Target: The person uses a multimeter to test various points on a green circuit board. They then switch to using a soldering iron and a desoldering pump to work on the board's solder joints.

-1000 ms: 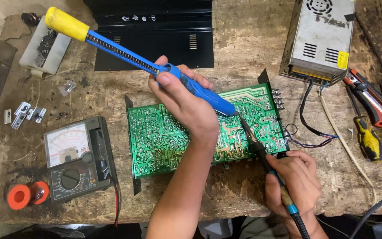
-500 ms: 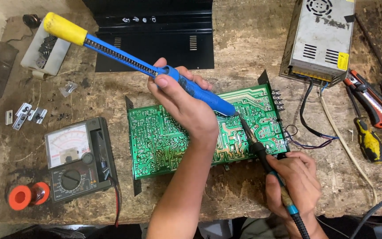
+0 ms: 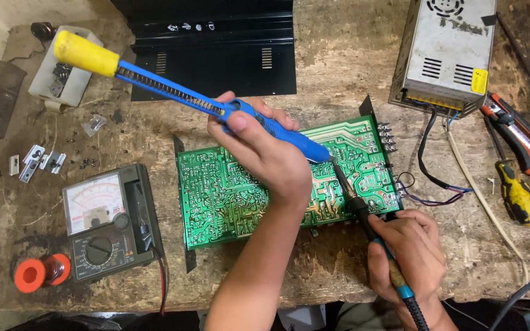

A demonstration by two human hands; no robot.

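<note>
Left hand [image 3: 265,153] covers the middle of the board [image 3: 228,196], so the joints under it can't be seen, and where the pump [image 3: 173,92] nozzle meets the iron [image 3: 354,196] tip is too small to tell if they touch. Iron handle is mostly buried in the right hand [image 3: 409,254], its cord cut by the bottom edge. Supply [image 3: 446,55] and black panel [image 3: 216,43] are cropped at the top; tiny parts by the brackets [image 3: 35,162] are unreadable.
</note>
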